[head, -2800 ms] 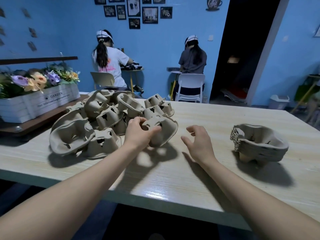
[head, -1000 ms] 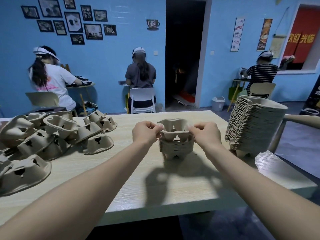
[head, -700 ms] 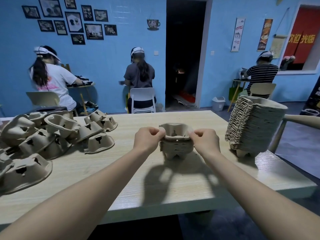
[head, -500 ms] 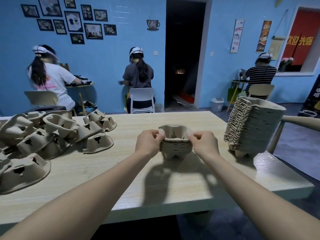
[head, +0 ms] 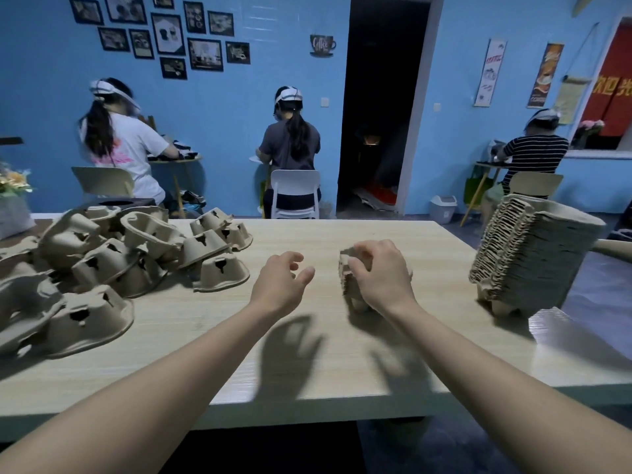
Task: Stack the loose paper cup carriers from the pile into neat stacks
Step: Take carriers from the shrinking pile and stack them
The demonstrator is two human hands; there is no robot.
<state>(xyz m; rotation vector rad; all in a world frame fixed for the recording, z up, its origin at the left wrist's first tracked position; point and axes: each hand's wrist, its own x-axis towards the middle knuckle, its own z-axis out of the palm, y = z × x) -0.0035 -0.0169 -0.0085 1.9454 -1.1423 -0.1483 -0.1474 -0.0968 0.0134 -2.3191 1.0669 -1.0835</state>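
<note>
1. My right hand (head: 383,277) sits on top of a small stack of paper cup carriers (head: 346,280). My fingers (head: 364,256) curl over the top of it and hold it.
2. That small stack stands on the bench (head: 307,354), near the middle. My hand hides most of it, so I see only its left edge and a bit of its bottom.
3. My left hand (head: 278,283) is just to the left of the small stack. It does not touch it. Its fingers are loose and a bit bent, and it holds nothing.
4. My left hand hangs above the bench. Its dark shadow (head: 290,357) lies on the wood below it.
5. The pile of loose carriers (head: 113,265) is on the left side of the bench. They lie every which way. Many are upside down with their bumps up, and some lean on each other.
6. One upside-down carrier (head: 222,273) sits at the right edge of the pile, nearest my left hand.
7. A tall stack of carriers (head: 530,261) stands at the right end of the bench. It leans a little to the left at the top.
8. Far behind the bench, three people (head: 290,145) sit on chairs with their backs to me, by a blue wall (head: 239,114).
9. A dark doorway (head: 376,107) is in that wall.
</note>
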